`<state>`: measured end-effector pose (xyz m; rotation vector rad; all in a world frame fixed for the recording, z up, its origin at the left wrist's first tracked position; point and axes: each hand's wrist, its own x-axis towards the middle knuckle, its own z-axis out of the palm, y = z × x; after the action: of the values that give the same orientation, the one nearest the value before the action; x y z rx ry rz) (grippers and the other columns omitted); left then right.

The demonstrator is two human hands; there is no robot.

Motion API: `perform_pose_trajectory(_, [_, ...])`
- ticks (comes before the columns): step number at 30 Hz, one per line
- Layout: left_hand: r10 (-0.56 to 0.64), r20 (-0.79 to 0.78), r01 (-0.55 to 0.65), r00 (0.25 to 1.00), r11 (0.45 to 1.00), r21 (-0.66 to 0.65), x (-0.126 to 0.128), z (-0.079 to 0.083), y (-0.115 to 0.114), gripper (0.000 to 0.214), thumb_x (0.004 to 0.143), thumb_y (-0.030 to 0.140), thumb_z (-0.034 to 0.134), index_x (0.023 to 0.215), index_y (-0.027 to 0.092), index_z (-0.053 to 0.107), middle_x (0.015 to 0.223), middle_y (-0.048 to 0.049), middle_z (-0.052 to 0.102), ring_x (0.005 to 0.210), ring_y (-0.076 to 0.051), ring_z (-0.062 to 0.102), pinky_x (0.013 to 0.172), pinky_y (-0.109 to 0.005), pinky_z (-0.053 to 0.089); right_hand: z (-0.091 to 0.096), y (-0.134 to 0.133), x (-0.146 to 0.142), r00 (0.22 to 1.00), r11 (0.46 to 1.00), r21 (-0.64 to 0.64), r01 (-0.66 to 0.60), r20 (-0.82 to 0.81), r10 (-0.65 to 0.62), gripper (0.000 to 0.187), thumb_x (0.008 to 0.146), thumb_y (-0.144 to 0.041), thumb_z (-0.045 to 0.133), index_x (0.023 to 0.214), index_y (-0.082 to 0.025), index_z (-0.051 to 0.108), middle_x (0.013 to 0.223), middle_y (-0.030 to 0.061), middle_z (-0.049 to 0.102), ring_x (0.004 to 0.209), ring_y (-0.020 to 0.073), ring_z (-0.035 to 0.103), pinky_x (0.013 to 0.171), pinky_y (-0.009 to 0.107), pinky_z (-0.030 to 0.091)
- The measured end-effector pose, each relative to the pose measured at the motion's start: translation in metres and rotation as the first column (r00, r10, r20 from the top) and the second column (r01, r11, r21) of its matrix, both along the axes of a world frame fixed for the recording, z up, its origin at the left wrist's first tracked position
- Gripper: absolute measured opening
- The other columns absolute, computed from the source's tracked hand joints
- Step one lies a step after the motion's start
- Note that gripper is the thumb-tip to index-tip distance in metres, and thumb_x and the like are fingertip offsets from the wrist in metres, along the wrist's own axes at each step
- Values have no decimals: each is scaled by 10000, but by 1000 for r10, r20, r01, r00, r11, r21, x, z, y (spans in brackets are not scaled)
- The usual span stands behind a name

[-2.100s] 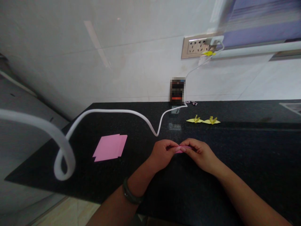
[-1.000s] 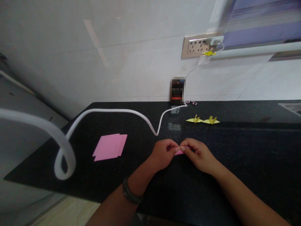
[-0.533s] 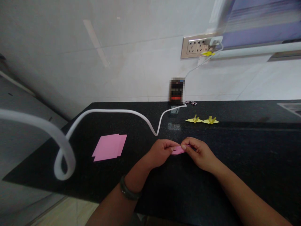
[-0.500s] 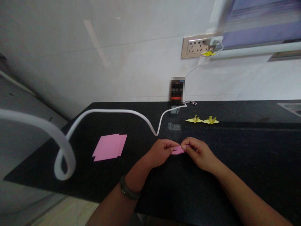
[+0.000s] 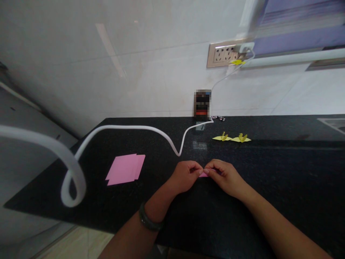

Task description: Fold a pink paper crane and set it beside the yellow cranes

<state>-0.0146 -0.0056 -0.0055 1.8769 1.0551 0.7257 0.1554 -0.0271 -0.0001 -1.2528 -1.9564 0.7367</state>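
Note:
My left hand (image 5: 187, 176) and my right hand (image 5: 223, 175) meet above the dark counter, fingertips pinched together on a small folded piece of pink paper (image 5: 204, 175). Most of that paper is hidden behind my thumbs and fingers; only a narrow pink strip shows. To the left lies a stack of pink paper sheets (image 5: 124, 169), slightly out of line with one another. Beyond my right hand sit two yellow folded-paper figures (image 5: 240, 138) side by side, with upright points at their middles.
A thick white cable (image 5: 129, 127) loops over the left of the black counter (image 5: 81, 194). A blurred-out phone-like device (image 5: 202, 105) leans on the tiled wall. A socket panel (image 5: 221, 54) carries a plugged-in white charger (image 5: 246, 47) with a yellow paper piece (image 5: 237, 62) below it.
My fingertips have come closer together over the folded pink paper, so less of it shows. The paper stack and the yellow figures have stayed in place.

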Motion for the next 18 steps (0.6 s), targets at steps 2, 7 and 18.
perform_pose_trajectory(2, [-2,5,2,1000,1000,3,0,0,0,190,726,274,470,733,152,616,691,-19,606,647,-123,532,599,-227,397,-2,0,-1,1000,1000,-13,9,-9,-9,156,763,-242,470,673,-178,579,646,17,576,605,131,521,566,245,397])
perform_pose_trajectory(7, [102,238,-65,966,985,-158,3,-1,2,257,711,318,513,875,134,588,763,-49,613,690,-130,548,630,-245,413,-12,1,-6,948,973,-92,211,-223,-227,178,734,-315,515,659,-169,584,587,8,563,556,133,505,528,247,395])
perform_pose_trajectory(18, [207,359,-80,910,938,-338,10,-5,1,236,671,337,562,695,106,599,642,-32,592,592,-109,529,596,-242,426,-21,-2,-25,712,914,-354,199,-589,-383,206,656,-360,601,686,-156,605,656,27,584,566,131,510,529,256,415])
